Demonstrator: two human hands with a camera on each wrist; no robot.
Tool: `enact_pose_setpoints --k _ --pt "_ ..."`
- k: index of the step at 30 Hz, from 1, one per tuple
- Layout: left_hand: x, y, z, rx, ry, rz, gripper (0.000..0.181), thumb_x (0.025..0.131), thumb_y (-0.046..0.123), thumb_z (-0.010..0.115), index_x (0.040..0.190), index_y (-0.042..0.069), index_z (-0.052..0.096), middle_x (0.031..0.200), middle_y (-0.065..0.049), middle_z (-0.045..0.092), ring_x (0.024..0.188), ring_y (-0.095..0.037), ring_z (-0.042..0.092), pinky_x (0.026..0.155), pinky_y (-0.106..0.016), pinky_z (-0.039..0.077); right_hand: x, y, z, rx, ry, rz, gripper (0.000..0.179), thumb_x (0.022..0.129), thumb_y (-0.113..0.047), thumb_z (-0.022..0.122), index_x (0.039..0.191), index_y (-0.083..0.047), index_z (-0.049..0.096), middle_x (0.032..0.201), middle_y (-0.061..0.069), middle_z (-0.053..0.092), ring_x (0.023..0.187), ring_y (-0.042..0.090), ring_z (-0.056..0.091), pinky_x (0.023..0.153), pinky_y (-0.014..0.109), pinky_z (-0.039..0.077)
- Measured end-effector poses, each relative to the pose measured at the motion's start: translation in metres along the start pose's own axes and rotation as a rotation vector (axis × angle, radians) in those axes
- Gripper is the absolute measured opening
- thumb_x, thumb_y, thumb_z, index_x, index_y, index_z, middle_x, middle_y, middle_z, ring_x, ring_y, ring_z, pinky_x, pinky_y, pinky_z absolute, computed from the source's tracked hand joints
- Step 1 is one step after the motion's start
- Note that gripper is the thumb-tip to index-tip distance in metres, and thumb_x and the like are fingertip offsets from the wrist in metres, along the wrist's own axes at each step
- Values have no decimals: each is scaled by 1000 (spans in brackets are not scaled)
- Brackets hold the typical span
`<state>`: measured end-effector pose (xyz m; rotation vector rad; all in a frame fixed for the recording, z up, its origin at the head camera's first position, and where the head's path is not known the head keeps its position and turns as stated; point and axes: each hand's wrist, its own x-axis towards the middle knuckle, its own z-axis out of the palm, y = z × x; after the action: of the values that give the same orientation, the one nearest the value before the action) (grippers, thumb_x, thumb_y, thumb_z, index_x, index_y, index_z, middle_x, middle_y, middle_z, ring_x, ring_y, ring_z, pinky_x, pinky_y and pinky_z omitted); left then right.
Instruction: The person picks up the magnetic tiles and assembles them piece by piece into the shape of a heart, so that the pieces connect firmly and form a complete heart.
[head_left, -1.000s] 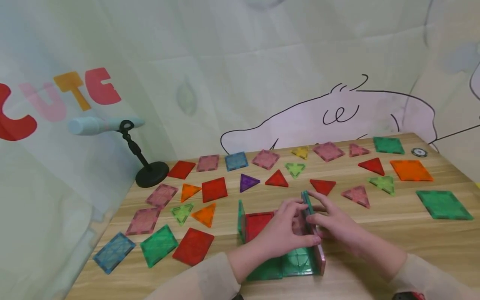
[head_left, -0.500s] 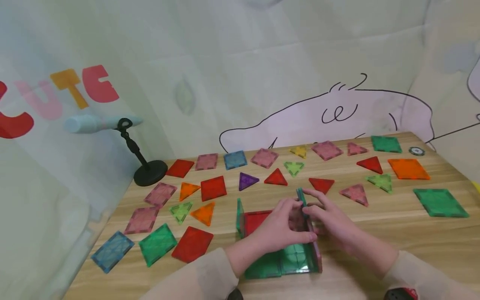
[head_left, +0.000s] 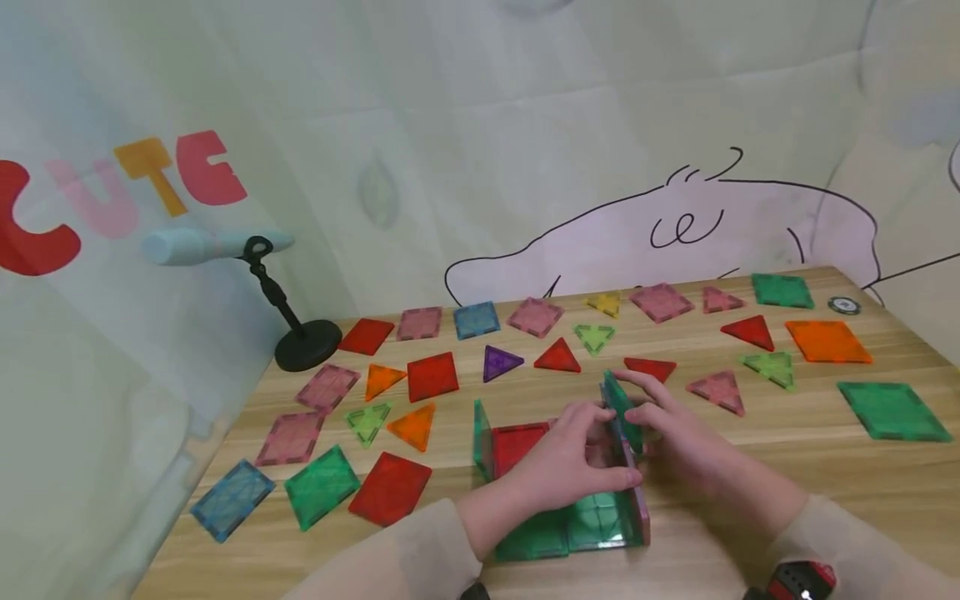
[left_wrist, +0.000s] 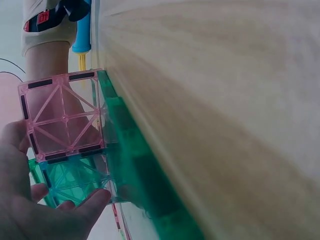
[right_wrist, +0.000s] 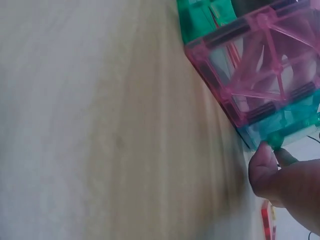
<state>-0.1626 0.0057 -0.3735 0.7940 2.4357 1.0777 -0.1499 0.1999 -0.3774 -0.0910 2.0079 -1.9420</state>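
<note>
Nearest, at the lower centre of the frame, green base tiles [head_left: 600, 523] are laid flat on the wooden table [head_left: 690, 567], and along their right side an upright pink tile [left_wrist: 64, 119] is stood on edge. Just beyond it, in the same line, a blue-green tile [right_wrist: 290, 116] is set upright. Against the inner side of these two, the left hand [head_left: 562, 458] is rested, its fingers spread and only lightly bent, so that bracing rather than gripping is suggested. From the right, a tilted green tile [head_left: 622, 400] is pinched between thumb and fingers by the right hand [head_left: 686, 437], at the upper outer side of the blue-green tile; whether the two touch cannot be told. The step in hand is judged to be the joining of the pinched tile to this row; for the next move, edges would need to be aligned gently, since the row could be knocked over. Farther in, a red tile [head_left: 513, 446] is partly hidden by the left hand, with an upright green tile [head_left: 482, 437] at its left. Beyond, square tiles [head_left: 432, 377] and triangular tiles [head_left: 557, 357] are spread across mid-frame, before a patterned backdrop [head_left: 420, 125].
</note>
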Motion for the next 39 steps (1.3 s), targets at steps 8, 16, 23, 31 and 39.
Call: enact_pose_setpoints --k 8,16,23,31,39 --pt "-1 2 -1 39 7 -16 65 78 55 68 131 29 43 131 8 38 104 -8 46 81 -26 47 4 -2 -18 -14 9 4 51 95 -26 38 144 -11 33 147 17 23 125 38 27 94 51 38" --pt "-2 3 0 53 24 -27 65 78 57 66 132 29 43 140 9 33 110 -8 46 89 -30 46 5 0 -34 -163 145 -41 43 98 -27 38 128 1 51 137 19 40 121 34 33 97 51 36" --pt "-3 1 -1 71 20 -21 68 77 59 66 133 28 43 143 9 30 111 -8 46 89 -30 46 11 -4 -36 -365 307 -49 58 96 -49 44 124 1 53 131 19 46 116 32 41 98 52 37" --pt "-4 -2 -1 61 24 -16 68 78 58 66 133 26 42 142 8 31 109 -8 47 89 -29 46 24 -7 -38 -499 363 -118 62 93 -54 46 125 -2 56 127 19 52 113 31 46 92 48 42" --pt "-5 -1 -2 60 34 -3 69 78 58 65 134 25 42 143 8 31 114 -9 46 92 -32 44 30 -6 -41 -541 384 -151 62 92 -55 46 127 -4 56 125 19 54 113 31 45 88 44 40"
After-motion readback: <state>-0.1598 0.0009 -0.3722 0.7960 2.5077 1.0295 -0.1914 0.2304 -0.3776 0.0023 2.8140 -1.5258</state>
